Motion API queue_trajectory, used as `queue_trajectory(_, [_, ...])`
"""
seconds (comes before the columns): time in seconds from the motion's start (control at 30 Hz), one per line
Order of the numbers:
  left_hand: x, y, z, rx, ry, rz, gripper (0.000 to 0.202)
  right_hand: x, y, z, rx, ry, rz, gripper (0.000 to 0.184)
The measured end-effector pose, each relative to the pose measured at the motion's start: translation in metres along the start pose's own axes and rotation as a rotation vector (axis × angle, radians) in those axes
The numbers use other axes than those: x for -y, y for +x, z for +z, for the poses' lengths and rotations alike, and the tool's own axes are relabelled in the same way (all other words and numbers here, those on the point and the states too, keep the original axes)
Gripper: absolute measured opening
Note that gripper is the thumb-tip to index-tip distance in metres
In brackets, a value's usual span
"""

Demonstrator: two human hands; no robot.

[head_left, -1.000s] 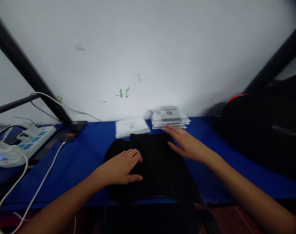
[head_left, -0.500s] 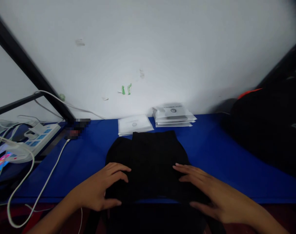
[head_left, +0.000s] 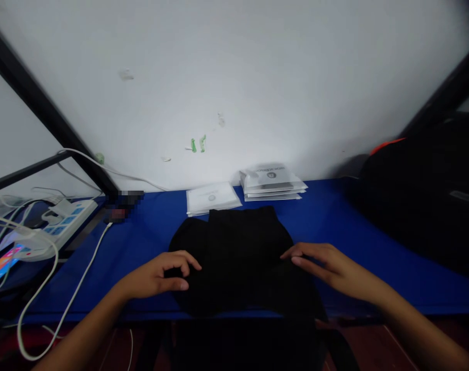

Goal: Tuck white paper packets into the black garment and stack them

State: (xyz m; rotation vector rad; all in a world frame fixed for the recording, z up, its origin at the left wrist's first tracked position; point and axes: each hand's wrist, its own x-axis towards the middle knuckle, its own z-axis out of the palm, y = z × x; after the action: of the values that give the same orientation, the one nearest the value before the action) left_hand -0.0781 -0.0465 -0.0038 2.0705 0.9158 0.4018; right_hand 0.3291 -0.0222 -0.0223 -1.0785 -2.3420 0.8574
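A folded black garment [head_left: 246, 252] lies on the blue table in front of me; its exact kind is hard to tell in the dark cloth. At its left side rests my left hand [head_left: 157, 274], fingers curved and apart from the thumb, fingertips touching the fabric. My right hand [head_left: 331, 268] is at the right edge, its thumb and fingers drawn together in a pinch on the cloth. The garment's lower part reaches the table's front edge, where black cloth blends into dark shapes below.
Behind the garment lie flat white packets [head_left: 213, 199] and a stack of printed plastic packets [head_left: 272, 181], against the wall. A large black object [head_left: 423, 196] fills the right side. A power strip [head_left: 66, 226], white cables [head_left: 82, 281] and a lit phone [head_left: 4, 264] are at left.
My right hand has moved up along the garment's right edge, and its spread fingers have closed into a pinch. My left hand has shifted slightly up and left, its thumb nearer the fingers.
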Motion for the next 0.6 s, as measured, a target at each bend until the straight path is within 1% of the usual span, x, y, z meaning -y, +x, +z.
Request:
queue_trajectory(0.07, [0.003, 0.004, -0.004, -0.044, -0.015, -0.051, 0.021, -0.001, 0.006, -0.003, -0.026, -0.02, 0.02, 0.034])
queue_trajectory(0.13, [0.007, 0.01, -0.009, -0.137, 0.042, -0.108, 0.023, -0.005, 0.014, -0.007, -0.048, -0.092, 0.036, 0.037])
queue_trajectory(0.2, [0.01, 0.021, -0.017, -0.236, 0.18, -0.13, 0.023, -0.013, 0.026, -0.012, -0.055, -0.204, 0.03, 0.037])
queue_trajectory(0.27, [0.014, 0.036, -0.027, -0.283, 0.373, -0.11, 0.019, -0.023, 0.043, -0.016, -0.062, -0.326, 0.0, 0.032])
queue_trajectory(0.33, [0.019, 0.056, -0.034, -0.291, 0.546, -0.127, 0.016, -0.035, 0.064, -0.018, -0.091, -0.45, -0.027, 0.026])
queue_trajectory(0.4, [0.024, 0.079, -0.038, -0.289, 0.563, -0.119, 0.025, -0.044, 0.085, -0.017, -0.1, -0.567, -0.039, 0.029])
queue_trajectory(0.47, [0.029, 0.1, -0.035, -0.283, 0.535, -0.106, 0.037, -0.05, 0.104, -0.014, -0.061, -0.663, -0.032, 0.031])
queue_trajectory(0.5, [0.031, 0.109, -0.032, -0.276, 0.563, -0.117, 0.041, -0.052, 0.111, -0.012, -0.031, -0.698, -0.023, 0.031])
queue_trajectory(0.53, [0.034, 0.116, -0.029, -0.272, 0.603, -0.128, 0.043, -0.053, 0.117, -0.011, -0.006, -0.723, -0.012, 0.029])
queue_trajectory(0.6, [0.04, 0.125, -0.021, -0.274, 0.694, -0.126, 0.039, -0.054, 0.124, -0.01, 0.022, -0.748, 0.001, 0.024])
